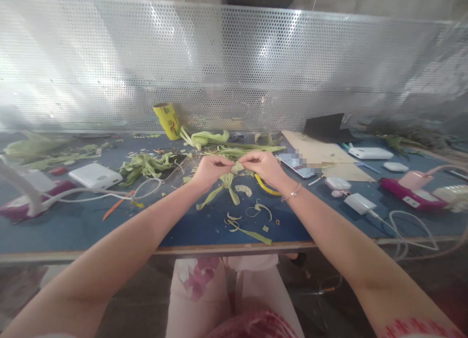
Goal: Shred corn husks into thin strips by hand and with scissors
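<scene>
My left hand (212, 171) and my right hand (263, 168) meet over the middle of the blue tabletop, fingertips pinched on a small pale green leaf piece (237, 168). Long green leaf strips (227, 184) fan out below my fingers toward the table's near edge. Whether they join the pinched piece, I cannot tell. A curved yellow thing (266, 186) lies partly under my right hand, its kind unclear. Behind my hands rests a larger green leafy bundle (204, 139). Left of my left hand sits a heap of green leaf strips (148, 166).
A yellow tube (167, 121) leans by the perforated metal screen (183, 60). To the right are a phone (298, 165), cardboard (314, 150), a white charger (360, 203) with cable and a purple power strip (409, 195). On the left lie a white power bank (95, 176) and cables.
</scene>
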`<state>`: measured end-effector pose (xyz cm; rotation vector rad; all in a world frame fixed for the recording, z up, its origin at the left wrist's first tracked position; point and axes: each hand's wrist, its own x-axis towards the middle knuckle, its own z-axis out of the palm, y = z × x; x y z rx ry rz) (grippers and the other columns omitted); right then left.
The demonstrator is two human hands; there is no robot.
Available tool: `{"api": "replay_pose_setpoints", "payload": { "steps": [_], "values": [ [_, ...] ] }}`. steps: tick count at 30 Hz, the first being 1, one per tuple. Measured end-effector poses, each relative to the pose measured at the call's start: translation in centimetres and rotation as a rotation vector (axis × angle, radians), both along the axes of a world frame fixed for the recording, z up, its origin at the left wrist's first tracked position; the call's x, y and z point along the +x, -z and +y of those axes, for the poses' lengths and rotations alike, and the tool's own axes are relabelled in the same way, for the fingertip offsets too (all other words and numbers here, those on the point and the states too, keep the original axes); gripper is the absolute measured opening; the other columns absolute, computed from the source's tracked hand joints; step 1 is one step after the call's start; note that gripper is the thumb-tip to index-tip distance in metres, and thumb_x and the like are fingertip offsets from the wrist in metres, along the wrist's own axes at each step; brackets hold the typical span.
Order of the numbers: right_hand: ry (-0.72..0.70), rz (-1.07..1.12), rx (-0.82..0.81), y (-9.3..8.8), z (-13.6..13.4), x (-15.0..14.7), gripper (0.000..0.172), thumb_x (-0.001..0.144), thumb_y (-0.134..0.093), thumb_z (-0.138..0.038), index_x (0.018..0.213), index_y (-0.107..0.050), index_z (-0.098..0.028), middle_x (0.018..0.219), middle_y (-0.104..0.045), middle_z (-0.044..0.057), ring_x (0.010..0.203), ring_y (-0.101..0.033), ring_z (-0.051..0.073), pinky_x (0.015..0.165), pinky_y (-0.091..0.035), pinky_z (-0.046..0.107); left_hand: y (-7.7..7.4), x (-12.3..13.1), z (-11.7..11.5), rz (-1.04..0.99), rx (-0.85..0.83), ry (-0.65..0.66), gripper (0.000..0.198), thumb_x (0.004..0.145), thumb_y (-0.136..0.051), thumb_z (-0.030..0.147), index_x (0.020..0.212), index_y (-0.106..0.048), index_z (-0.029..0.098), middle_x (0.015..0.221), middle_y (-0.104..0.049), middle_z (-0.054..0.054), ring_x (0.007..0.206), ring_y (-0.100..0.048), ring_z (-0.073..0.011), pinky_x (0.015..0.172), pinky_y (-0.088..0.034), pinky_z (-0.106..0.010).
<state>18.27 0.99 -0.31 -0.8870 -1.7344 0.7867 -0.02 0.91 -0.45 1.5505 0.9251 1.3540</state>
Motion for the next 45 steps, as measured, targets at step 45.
{"api": "replay_pose_setpoints", "payload": {
  "steps": [45],
  "values": [
    [-0.049,-0.248,0.07,-1.1,-1.5,0.0,0.012,0.074,-0.06,-0.028,0.074,-0.063,-0.016,0.069,-0.063,0.002,0.062,-0.058,0.012,0.059,-0.046,0.026,-0.9,0.5,-1.5,0.578,0.189,0.002,0.011,0.065,-0.057,0.02,0.064,-0.068,0.018,0.06,-0.064,0.001,0.057,-0.051,-0.0112,0.059,-0.04,-0.023]
  ]
}}
